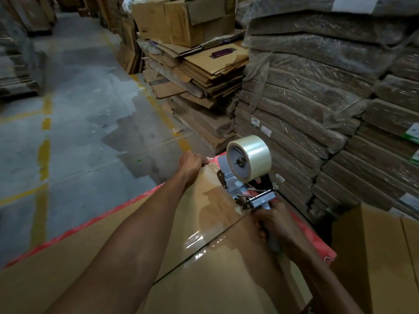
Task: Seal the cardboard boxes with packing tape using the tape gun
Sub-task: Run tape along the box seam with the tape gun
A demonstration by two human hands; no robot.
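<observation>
My right hand point(275, 225): fingers point(263, 233) clenched round the handle of the tape gun point(248, 171). The gun sits nose-down on top of the cardboard box point(102, 250), at the centre seam near its far end. Clear tape point(201, 242) lies along the seam toward me. My left hand point(191, 165) grips the box's far edge. A second box point(374, 257) is just right. Wrapped stacks of flat cardboard point(317, 91) stand beyond on the floor point(79, 137).
</observation>
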